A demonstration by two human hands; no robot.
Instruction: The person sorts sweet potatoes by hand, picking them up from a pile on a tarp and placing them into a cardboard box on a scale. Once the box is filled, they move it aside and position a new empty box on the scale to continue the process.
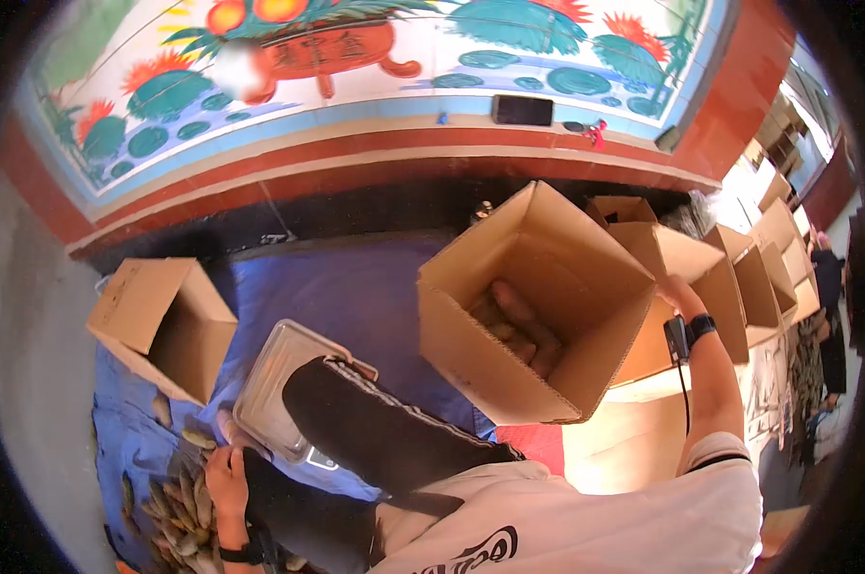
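A large cardboard box (537,306) stands tilted toward me, its top open. Several long brownish root vegetables (515,304) lie at its bottom. My right hand (679,295) is at the box's right-hand corner, closed on its edge; some fingertips are hidden by the cardboard. A black watch and a small corded device are on that wrist. My left hand (227,475) rests against my dark trouser leg with slightly bent fingers, apparently holding nothing. Just beside it is a pile of similar elongated roots (179,512) on a blue sheet (294,273).
A clear plastic tub (268,359) sits by my knee. Another open cardboard box (150,316) tips over at the left. More open boxes (686,251) line the right side. A phone (523,111) lies on the ledge below the painted wall. People (827,287) are at the far right.
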